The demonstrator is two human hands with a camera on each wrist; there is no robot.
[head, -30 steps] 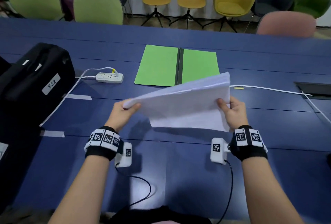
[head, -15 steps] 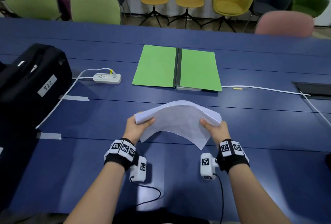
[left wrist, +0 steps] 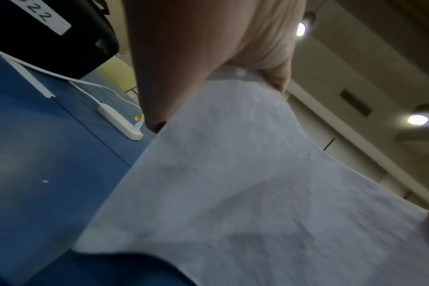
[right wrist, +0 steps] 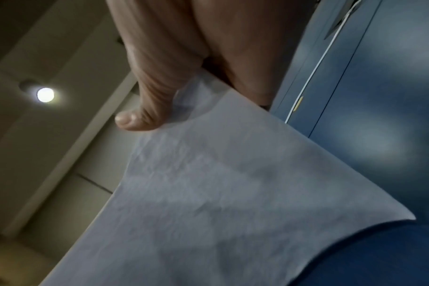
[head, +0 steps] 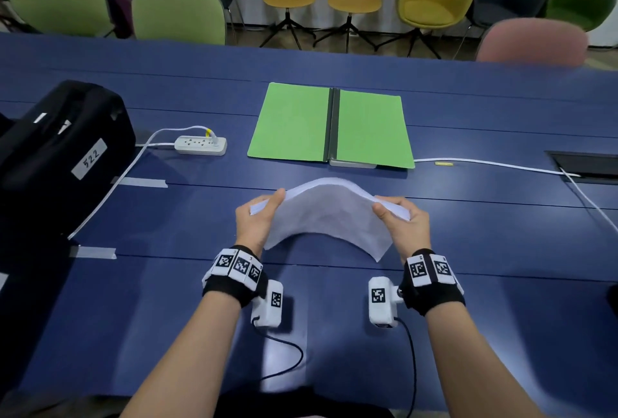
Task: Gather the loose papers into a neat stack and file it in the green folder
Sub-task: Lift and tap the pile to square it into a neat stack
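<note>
Papers (head: 329, 213) look gathered, bowed upward between left hand (head: 259, 217) and right hand (head: 406, 222), each pinching one end above the table (head: 501, 250). Filing remains: green folder (head: 331, 126) lies open beyond, empty.

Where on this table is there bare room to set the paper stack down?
Bare blue table under the paper stack, between it and the green folder, and right toward the white cable. Crowded left: black bag, power strip.

label (head: 89, 158) on black case (head: 60, 150) | handwritten "522"
</note>
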